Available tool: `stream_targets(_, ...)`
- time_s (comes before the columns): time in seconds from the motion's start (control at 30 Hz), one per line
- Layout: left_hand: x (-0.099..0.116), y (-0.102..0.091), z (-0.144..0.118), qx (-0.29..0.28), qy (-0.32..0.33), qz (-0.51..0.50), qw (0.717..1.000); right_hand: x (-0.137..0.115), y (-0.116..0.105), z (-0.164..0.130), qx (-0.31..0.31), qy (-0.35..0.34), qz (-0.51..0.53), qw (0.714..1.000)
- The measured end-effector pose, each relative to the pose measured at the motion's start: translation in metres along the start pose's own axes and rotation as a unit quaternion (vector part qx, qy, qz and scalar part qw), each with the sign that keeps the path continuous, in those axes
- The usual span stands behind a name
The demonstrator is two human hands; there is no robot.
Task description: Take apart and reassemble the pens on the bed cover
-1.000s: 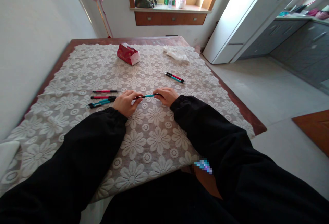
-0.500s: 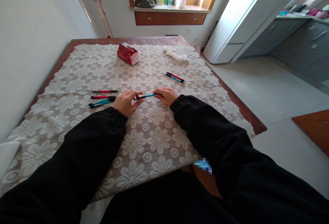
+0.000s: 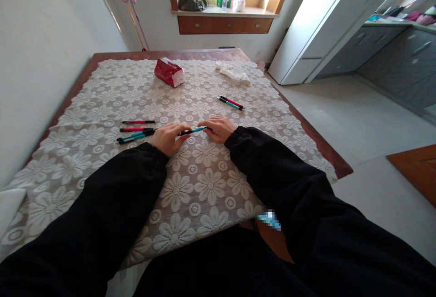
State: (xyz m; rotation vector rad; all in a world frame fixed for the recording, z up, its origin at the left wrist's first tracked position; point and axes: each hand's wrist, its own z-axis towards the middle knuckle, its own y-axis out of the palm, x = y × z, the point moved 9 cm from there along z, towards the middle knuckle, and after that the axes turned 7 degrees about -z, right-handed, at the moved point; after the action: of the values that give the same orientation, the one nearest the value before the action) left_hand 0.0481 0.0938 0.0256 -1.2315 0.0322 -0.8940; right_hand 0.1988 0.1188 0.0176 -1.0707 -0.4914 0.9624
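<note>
Both my hands hold one teal and black pen (image 3: 195, 130) just above a white lace tablecloth (image 3: 204, 183). My left hand (image 3: 167, 136) pinches its black left end and my right hand (image 3: 218, 127) grips its teal right end. Left of my left hand lie two red pens (image 3: 138, 122) and a pair of teal pens (image 3: 133, 136). Farther right, beyond my right hand, a red pen and a teal pen (image 3: 231, 102) lie side by side.
A red tissue pack (image 3: 169, 72) and a crumpled white tissue (image 3: 234, 71) sit at the far end of the wooden table (image 3: 332, 154). A white wall runs along the left. Tiled floor, a white cabinet (image 3: 306, 33) and grey kitchen units are on the right.
The pen and both hands have shifted slightly left and lower toward the cloth. The other pens have not moved.
</note>
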Motion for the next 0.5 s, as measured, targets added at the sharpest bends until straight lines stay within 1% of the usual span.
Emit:
stream_targets(0.1,0.0008,0.0035,0.0000,-0.015,0.006,0.002,1.000,-0.0087,0.0029,-0.0003,-0.012,-0.036,-0.020,0.999)
stream_targets(0.17,0.0017,0.0044,0.0003,-0.018,0.010,0.002,1.000,-0.0118,0.0059,-0.0001,-0.023,-0.048,-0.019,0.998)
stream_targets(0.27,0.0037,0.0026,0.0008,-0.009,0.014,0.008,1.000,-0.0113,0.0076,0.0009,-0.031,-0.037,-0.009,0.999)
stream_targets(0.4,0.0055,-0.0007,0.0010,0.006,0.019,0.016,1.000,-0.0075,0.0024,0.0017,-0.021,-0.009,-0.020,1.000)
stream_targets(0.5,0.0066,0.0024,0.0009,-0.011,0.031,0.003,0.999,-0.0122,0.0024,0.0007,-0.039,-0.028,-0.022,0.999)
